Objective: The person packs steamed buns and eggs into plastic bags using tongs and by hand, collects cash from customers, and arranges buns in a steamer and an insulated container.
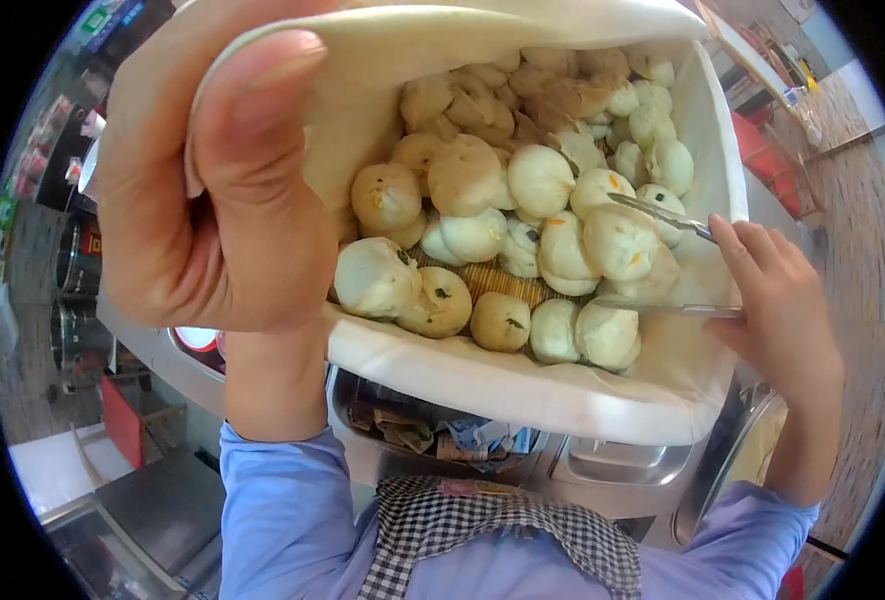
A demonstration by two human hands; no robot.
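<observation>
A cloth-lined box (pixel 522 395) full of pale, round buns (pixel 540 180) fills the middle of the view. Close to the camera at the upper left, my left hand (pixel 232 180) pinches the raised edge of the white cloth (pixel 412 30) between thumb and fingers. My right hand (pixel 777 300), at the box's right side, is closed on metal tongs (pixel 677 309). The two arms of the tongs are apart, on either side of a bun (pixel 621 243) with orange spots. Shadow from the cloth falls over the buns at the back.
Below the box's front side lie a bin with papers or banknotes (pixel 482 440) and a metal container (pixel 622 462). A red chair (pixel 122 420) stands at the lower left. Red seats (pixel 762 165) and a table are at the upper right.
</observation>
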